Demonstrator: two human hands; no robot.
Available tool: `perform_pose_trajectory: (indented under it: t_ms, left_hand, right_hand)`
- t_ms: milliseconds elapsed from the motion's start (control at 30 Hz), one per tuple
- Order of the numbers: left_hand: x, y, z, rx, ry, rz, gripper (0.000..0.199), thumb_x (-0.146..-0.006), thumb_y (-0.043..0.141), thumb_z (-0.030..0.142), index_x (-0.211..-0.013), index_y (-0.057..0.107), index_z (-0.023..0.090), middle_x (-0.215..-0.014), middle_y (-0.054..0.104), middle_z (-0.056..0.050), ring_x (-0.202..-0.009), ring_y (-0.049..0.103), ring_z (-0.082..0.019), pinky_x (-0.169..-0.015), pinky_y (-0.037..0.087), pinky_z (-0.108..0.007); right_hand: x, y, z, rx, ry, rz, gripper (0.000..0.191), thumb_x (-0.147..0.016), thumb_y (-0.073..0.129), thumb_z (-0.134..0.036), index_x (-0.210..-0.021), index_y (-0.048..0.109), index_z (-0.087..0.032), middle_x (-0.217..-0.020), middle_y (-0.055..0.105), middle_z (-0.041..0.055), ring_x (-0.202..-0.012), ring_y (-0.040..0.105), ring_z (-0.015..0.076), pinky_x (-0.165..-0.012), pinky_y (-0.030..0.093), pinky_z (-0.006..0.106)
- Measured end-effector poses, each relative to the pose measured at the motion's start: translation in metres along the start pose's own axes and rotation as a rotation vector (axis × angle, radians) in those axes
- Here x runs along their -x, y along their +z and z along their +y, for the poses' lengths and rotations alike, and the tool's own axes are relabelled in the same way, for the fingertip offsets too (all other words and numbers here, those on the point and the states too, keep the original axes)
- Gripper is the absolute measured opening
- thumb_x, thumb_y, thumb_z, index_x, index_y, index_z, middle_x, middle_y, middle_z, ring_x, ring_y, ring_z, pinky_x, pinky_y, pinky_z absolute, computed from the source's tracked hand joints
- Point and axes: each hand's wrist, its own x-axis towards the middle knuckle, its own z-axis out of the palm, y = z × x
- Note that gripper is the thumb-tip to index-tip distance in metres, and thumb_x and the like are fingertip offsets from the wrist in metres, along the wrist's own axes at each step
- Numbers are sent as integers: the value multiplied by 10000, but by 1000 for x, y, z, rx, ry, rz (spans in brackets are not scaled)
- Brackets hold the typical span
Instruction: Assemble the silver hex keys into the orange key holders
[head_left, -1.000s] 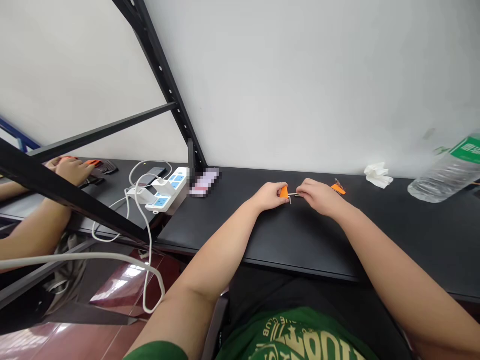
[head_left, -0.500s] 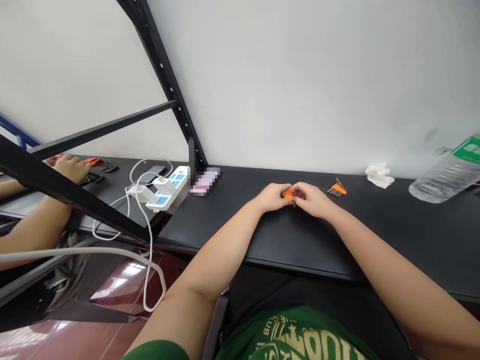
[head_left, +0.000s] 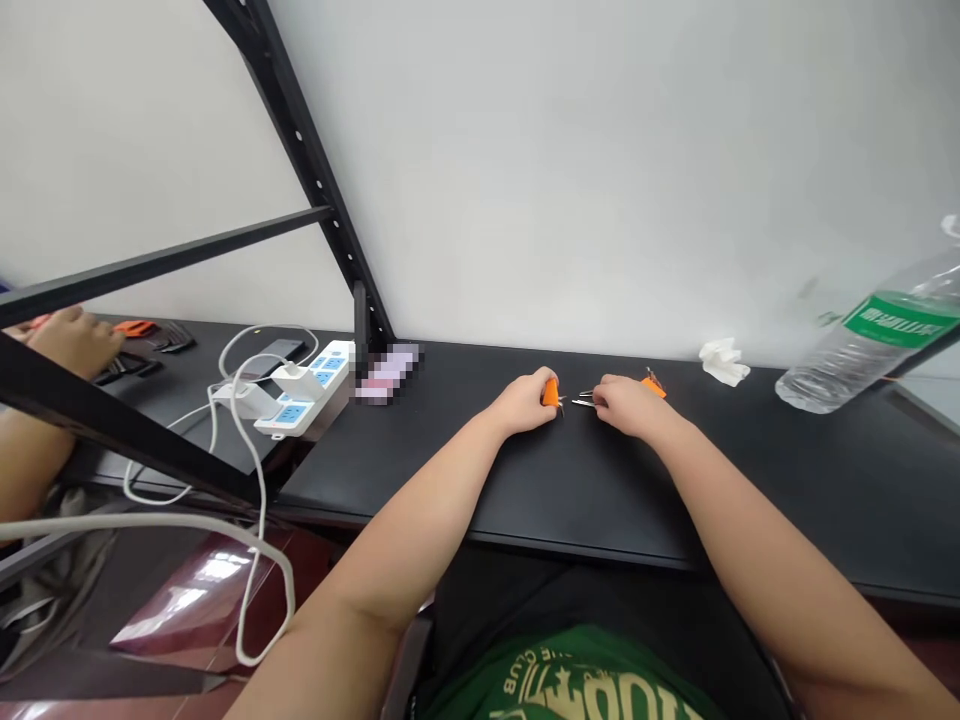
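Observation:
My left hand (head_left: 526, 402) is closed around an orange holder (head_left: 551, 392) with short metal pieces showing at its right side. Just to the right, my right hand (head_left: 624, 402) has its fingers together on thin metal pieces (head_left: 584, 403) that point left, low over the black table (head_left: 480, 485). A gap separates the two hands. Behind the right hand, partly covered by it, lies a second orange holder (head_left: 654, 387).
A crumpled tissue (head_left: 724, 361) and a clear bottle with a green label (head_left: 870, 335) are at the right. Leftward are a blurred flat object (head_left: 388, 374), a power strip (head_left: 307, 390) with white cables, a black metal frame (head_left: 300, 150) and another person's hand (head_left: 73, 343).
My hands have moved apart, the left keeping the orange holder and the right now on thin metal pieces. The view has shifted slightly to the right.

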Motion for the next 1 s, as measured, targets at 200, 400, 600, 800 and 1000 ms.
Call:
perform_pose_trajectory:
  t_ms: [200, 400, 600, 800, 1000]
  left_hand:
    - [2, -1, 3, -55, 7, -18, 402, -752, 661, 253, -1152, 625, 231, -889, 660, -8, -739, 588, -152, -660, 444, -245]
    - [4, -1, 7, -70, 13, -16, 413, -756, 672, 255, -1167, 646, 228, -921, 674, -19, -767, 597, -160, -676, 442, -250]
    - [6, -2, 9, 46, 14, -49, 292, -790, 674, 288, -1071, 642, 217, -813, 638, 14, -712, 557, -140, -660, 419, -248]
    - [7, -3, 11, 84, 3, -65, 332, -799, 701, 329, -1108, 637, 227, -794, 621, 26, -707, 545, -136, -662, 414, -250]
    - [9, -2, 12, 60, 43, -100, 354, -838, 681, 299, -1182, 626, 230, -941, 667, -4, -799, 587, -146, -713, 432, -241]
  right_hand:
    - [2, -4, -10, 84, -5, 12, 161, -908, 523, -171, -840, 668, -159, -1018, 650, 80, -815, 590, 164, -642, 336, 275]
    - [4, -2, -10, -120, -41, 139, 100, -889, 535, -172, -919, 630, -178, -922, 668, 48, -790, 581, 161, -680, 379, 270]
    - [4, 2, -16, -422, -279, 116, 422, -947, 467, -202, -1324, 653, -241, -941, 686, 39, -829, 619, 170, -789, 467, 296]
    - [8, 1, -13, -325, -258, 87, 434, -975, 418, -232, -1304, 700, -252, -964, 649, 74, -853, 620, 192, -757, 485, 307]
    - [14, 0, -11, -248, -280, 23, 433, -978, 404, -233, -1277, 713, -276, -936, 638, 68, -801, 620, 187, -712, 479, 303]
